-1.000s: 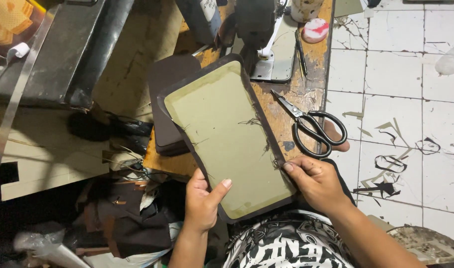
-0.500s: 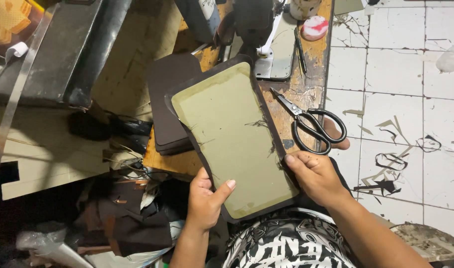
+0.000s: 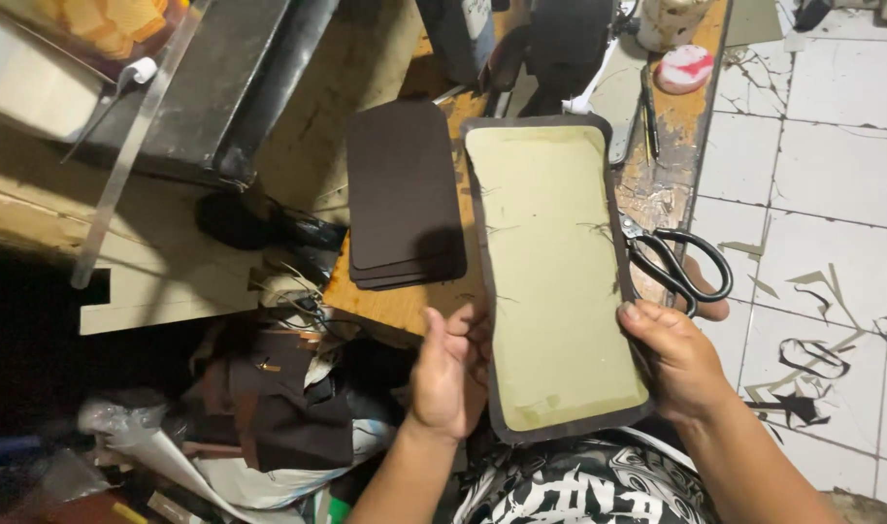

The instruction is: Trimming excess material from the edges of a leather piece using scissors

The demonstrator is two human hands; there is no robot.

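Both hands grip the olive-lined leather panel [image 3: 550, 272] at its near end, left hand [image 3: 443, 374] and right hand [image 3: 672, 359] pinching opposite long edges, its long axis running away over the workbench [image 3: 672, 184].

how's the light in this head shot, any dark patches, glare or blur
Head view: the panel between the left hand and right hand is evenly lit and sharp; the lower-left corner under the bench falls into deep shadow; the white floor tiles look bright with mild glare; no motion blur shows.
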